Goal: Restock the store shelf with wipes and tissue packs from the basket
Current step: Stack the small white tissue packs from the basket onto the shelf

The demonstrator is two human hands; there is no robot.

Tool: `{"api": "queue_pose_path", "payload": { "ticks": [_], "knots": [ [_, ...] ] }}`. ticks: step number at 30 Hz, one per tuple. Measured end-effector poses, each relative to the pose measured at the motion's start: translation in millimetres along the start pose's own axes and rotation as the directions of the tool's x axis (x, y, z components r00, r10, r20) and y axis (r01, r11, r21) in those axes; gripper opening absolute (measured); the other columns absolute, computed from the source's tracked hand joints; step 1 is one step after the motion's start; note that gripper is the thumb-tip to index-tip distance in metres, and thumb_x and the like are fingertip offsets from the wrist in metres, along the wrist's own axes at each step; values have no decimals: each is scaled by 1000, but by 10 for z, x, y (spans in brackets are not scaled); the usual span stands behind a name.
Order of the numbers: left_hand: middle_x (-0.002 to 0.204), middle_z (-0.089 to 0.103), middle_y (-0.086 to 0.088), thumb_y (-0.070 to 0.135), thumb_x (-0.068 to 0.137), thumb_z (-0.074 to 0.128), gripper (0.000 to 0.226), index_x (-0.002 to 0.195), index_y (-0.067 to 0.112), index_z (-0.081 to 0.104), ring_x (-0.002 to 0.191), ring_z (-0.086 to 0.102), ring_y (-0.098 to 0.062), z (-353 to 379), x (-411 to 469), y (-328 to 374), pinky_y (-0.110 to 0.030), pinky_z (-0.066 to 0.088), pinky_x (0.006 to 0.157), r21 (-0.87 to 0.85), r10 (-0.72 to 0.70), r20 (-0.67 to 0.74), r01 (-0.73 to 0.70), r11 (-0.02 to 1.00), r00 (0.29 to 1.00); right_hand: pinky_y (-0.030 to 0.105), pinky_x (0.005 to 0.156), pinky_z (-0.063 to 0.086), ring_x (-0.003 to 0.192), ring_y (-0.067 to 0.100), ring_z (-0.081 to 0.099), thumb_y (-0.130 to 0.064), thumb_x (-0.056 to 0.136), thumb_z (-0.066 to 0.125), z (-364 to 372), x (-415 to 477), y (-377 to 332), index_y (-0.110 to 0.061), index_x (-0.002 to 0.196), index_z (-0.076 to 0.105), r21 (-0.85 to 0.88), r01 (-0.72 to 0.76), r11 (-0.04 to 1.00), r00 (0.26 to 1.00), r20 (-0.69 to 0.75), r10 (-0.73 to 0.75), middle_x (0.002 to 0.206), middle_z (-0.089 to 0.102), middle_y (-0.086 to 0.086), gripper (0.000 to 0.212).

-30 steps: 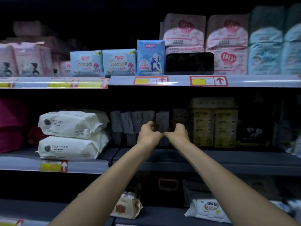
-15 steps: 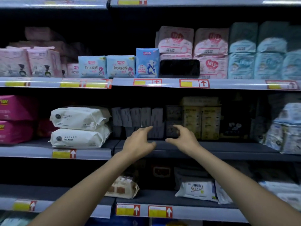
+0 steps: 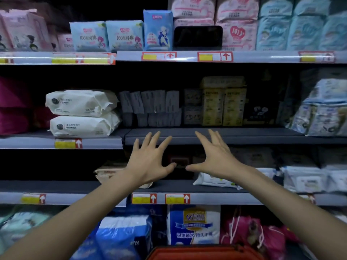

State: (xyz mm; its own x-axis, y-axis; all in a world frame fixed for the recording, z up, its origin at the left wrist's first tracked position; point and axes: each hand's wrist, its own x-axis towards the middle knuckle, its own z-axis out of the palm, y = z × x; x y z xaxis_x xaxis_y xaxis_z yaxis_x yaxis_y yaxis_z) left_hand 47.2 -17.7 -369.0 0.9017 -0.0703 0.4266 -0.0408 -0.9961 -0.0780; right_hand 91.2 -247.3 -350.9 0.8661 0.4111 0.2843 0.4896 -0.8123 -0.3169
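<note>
Now, the store shelf [image 3: 244, 136] fills the view, the front of its middle board bare. Low at the bottom edge, the red basket [image 3: 202, 252] shows only its rim. Two white wipes packs [image 3: 80, 113] sit stacked on the middle board, well left of any fingertip. A row of grey packs [image 3: 150, 107] stands upright beyond the fingers. Left hand [image 3: 148, 163] and right hand [image 3: 216, 159] hover side by side, fingers spread, holding nothing.

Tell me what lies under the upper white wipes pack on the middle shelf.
A second white wipes pack lies flat beneath the upper pack, resting on the grey shelf. Whatever stands behind the stack is lost in shadow.
</note>
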Motion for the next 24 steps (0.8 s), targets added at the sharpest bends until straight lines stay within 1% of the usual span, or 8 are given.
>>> {"api": "queue_pose_path", "payload": {
  "ticks": [2, 4, 8, 12, 15, 19, 22, 24],
  "knots": [
    [174, 7, -5, 83, 79, 23, 98, 165, 39, 6, 161, 3, -30, 126, -112, 60, -60, 15, 126, 3, 14, -12, -14, 1000, 1000, 49, 127, 6, 156, 27, -19, -73, 74, 74, 116, -129, 69, -38, 162, -3, 12, 16, 1000, 1000, 0, -17, 170, -17, 3, 122],
    [174, 11, -5, 82, 77, 21, 99, 165, 39, 9, 160, 8, -30, 279, -239, 127, -59, 19, 125, -8, 34, -21, -35, 999, 999, 47, 128, 6, 157, 26, -14, -70, 76, 74, 236, -283, 147, -37, 163, -2, 19, 30, 999, 1000, 5, -30, 171, -12, 5, 119],
    [172, 22, -7, 81, 83, 30, 94, 165, 36, 17, 159, 19, -32, 643, -527, 291, -58, 22, 125, -39, 95, -11, -95, 995, 995, 44, 126, 17, 158, 22, -1, -67, 80, 73, 542, -657, 345, -40, 162, -1, 76, 7, 997, 997, 71, -12, 171, -6, -1, 114],
    [163, 41, -11, 77, 87, 41, 88, 162, 30, 32, 148, 41, -36, 1101, -873, 484, -59, 38, 117, -68, 142, -4, -142, 988, 990, 44, 125, 21, 158, 20, -2, -68, 81, 72, 1006, -1057, 633, -45, 160, -4, 113, -39, 993, 985, 169, 20, 170, -9, -7, 112],
    [156, 50, -12, 73, 84, 48, 87, 158, 28, 41, 141, 50, -37, 1464, -1139, 610, -59, 43, 113, -102, 160, 31, -156, 983, 987, 39, 126, 20, 158, 21, 4, -63, 79, 74, 1383, -1333, 864, -42, 161, 0, 86, -36, 996, 970, 241, 15, 170, 0, 0, 112],
    [151, 54, -11, 73, 81, 49, 88, 157, 29, 40, 137, 53, -35, 1942, -1494, 736, -59, 46, 110, -155, 150, 181, -123, 980, 972, 34, 124, 23, 155, 25, 17, -57, 83, 73, 1859, -1647, 1115, -32, 163, 8, 27, -90, 996, 912, 404, 71, 168, 12, 7, 106],
    [158, 45, -7, 77, 83, 44, 91, 161, 32, 31, 143, 46, -33, 2305, -1758, 816, -54, 43, 113, -156, 148, 358, -97, 983, 922, 36, 122, 27, 153, 27, 22, -52, 87, 72, 2186, -1873, 1268, -24, 163, 10, 15, -66, 998, 858, 512, 49, 164, 19, 6, 102],
    [157, 46, -7, 77, 81, 39, 93, 162, 31, 29, 139, 48, -35, 2524, -1921, 881, -52, 45, 109, -162, 156, 438, -93, 982, 885, 36, 120, 31, 151, 25, 27, -47, 88, 73, 2376, -2011, 1372, -23, 163, 12, 19, -74, 997, 812, 582, 50, 162, 24, 4, 100]
  ]
}}
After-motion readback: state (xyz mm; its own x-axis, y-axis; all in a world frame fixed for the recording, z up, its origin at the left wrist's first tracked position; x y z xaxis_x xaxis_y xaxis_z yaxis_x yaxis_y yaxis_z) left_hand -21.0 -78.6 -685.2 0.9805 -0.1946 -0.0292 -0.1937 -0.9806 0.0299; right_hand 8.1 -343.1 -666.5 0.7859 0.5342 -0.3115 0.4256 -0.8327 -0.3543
